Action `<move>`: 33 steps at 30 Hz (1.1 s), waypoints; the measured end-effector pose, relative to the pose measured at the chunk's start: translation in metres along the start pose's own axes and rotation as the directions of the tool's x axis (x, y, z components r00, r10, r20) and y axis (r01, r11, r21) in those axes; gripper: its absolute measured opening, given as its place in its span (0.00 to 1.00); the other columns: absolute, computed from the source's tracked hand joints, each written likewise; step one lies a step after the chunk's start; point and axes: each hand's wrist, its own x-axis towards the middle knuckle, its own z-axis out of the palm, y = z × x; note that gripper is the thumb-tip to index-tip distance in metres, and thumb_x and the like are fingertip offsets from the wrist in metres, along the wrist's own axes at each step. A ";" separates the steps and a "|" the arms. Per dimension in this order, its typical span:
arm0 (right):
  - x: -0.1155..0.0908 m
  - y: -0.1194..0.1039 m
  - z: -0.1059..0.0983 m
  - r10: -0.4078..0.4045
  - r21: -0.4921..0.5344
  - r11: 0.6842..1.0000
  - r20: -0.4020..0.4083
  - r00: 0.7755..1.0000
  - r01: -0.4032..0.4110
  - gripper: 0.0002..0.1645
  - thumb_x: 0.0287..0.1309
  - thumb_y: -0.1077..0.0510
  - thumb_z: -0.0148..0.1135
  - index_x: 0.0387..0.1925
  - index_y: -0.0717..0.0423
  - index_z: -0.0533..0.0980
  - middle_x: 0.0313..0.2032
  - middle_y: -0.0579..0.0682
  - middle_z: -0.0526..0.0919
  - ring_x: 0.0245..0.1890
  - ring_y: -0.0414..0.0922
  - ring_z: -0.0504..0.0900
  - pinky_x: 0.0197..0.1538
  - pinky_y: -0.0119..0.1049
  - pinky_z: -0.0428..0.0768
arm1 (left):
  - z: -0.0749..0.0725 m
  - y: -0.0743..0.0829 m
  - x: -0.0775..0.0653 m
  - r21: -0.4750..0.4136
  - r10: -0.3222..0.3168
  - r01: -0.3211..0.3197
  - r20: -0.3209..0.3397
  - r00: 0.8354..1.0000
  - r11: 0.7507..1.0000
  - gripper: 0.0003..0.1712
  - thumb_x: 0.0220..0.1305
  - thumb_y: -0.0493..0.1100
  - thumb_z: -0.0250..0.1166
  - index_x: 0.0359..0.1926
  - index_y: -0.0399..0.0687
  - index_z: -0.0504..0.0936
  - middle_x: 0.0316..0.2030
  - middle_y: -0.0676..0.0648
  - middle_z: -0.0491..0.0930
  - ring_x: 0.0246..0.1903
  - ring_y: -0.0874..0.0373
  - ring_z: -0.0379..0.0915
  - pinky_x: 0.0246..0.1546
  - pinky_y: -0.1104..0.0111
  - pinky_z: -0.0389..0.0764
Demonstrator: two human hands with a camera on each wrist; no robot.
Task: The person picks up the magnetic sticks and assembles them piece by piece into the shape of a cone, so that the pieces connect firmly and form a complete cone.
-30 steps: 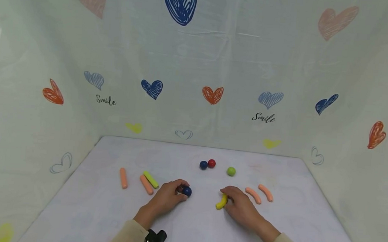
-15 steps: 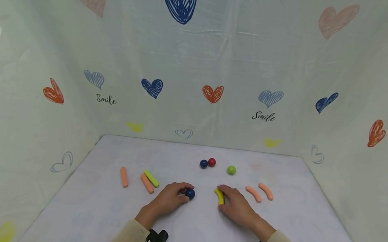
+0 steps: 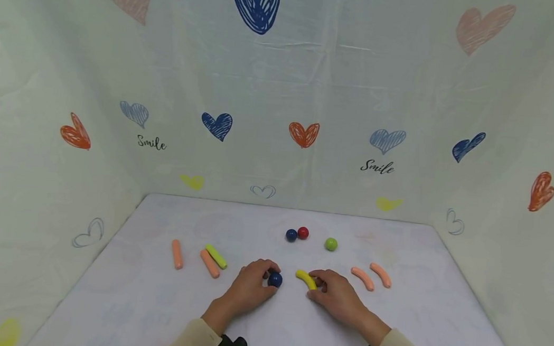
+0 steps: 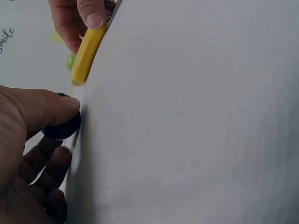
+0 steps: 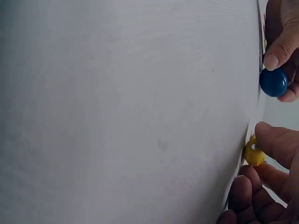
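Observation:
My left hand [image 3: 253, 288] pinches a dark blue ball [image 3: 275, 280] between thumb and fingers, low over the white table. In the left wrist view its thumb lies across the ball [image 4: 60, 130]. To the right of it, my right hand [image 3: 338, 296] pinches the near end of a curved yellow banana-shaped piece [image 3: 305, 278], whose other end points left toward the ball. The right wrist view shows a small hole in the near end of the yellow piece [image 5: 252, 157]. A narrow gap separates ball and yellow piece.
Farther back on the table [image 3: 155, 303] lie another blue ball [image 3: 291, 235], a red ball [image 3: 303, 233] and a green ball [image 3: 331, 244]. Orange straight sticks [image 3: 177, 254] and a lime stick [image 3: 216, 256] lie left; orange curved pieces [image 3: 362, 279] lie right.
My left hand has shifted slightly right with the blue ball. My right hand has moved left, and the yellow piece has turned so its far end points left.

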 end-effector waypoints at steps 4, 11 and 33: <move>0.002 -0.002 0.002 -0.030 0.009 1.000 0.024 0.999 0.030 0.25 0.62 0.53 0.76 0.59 0.52 0.83 0.38 0.41 0.80 0.34 0.40 0.73 0.35 0.31 0.72 | 0.003 0.005 0.001 0.008 0.013 -0.013 0.012 1.000 1.000 0.20 0.65 0.43 0.75 0.57 0.58 0.84 0.47 0.55 0.82 0.47 0.59 0.77 0.55 0.55 0.75; 0.006 -0.007 0.006 -0.108 0.020 0.994 0.047 0.993 0.107 0.22 0.64 0.52 0.74 0.58 0.53 0.84 0.37 0.39 0.81 0.33 0.38 0.74 0.36 0.30 0.73 | -0.001 0.011 0.000 -0.075 0.047 -0.042 0.070 0.996 0.996 0.20 0.67 0.40 0.74 0.59 0.55 0.85 0.54 0.51 0.84 0.53 0.55 0.82 0.58 0.53 0.82; 0.006 -0.008 0.003 -0.098 0.011 0.995 0.066 0.993 0.098 0.20 0.64 0.53 0.74 0.56 0.52 0.84 0.37 0.39 0.81 0.35 0.39 0.73 0.37 0.31 0.72 | -0.008 0.007 0.002 -0.098 0.023 -0.017 0.058 0.998 0.995 0.23 0.66 0.41 0.75 0.61 0.54 0.84 0.53 0.51 0.82 0.51 0.57 0.79 0.56 0.55 0.82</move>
